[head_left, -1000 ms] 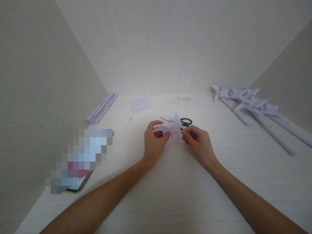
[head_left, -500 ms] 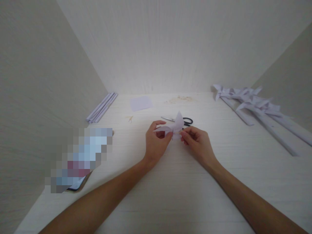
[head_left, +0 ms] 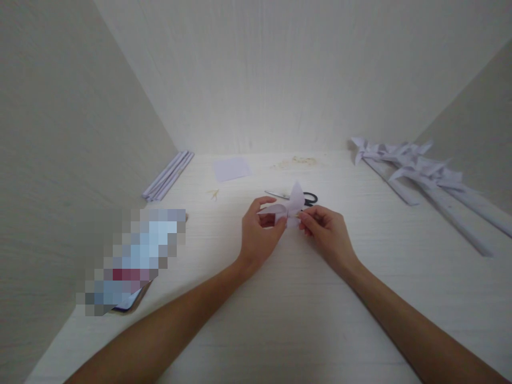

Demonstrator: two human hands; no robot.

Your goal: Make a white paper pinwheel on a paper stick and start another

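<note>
A small pale lilac folded paper pinwheel (head_left: 291,205) is held just above the white table, at its middle. My left hand (head_left: 261,230) pinches its left blades between thumb and fingers. My right hand (head_left: 326,230) pinches its centre from the right with thumb and forefinger. One pointed blade sticks up between the hands. Black-handled scissors (head_left: 307,198) lie on the table right behind the paper, partly hidden by it.
Finished paper pinwheels on rolled paper sticks (head_left: 424,178) lie at the right. Several rolled paper sticks (head_left: 168,176) lie along the left wall. A square paper sheet (head_left: 232,168) and some scraps (head_left: 294,161) lie at the back. A blurred flat object (head_left: 132,261) lies front left.
Both hands and the paper pinwheel have drifted slightly to the right; the fingertips have closed in tighter on its centre.
</note>
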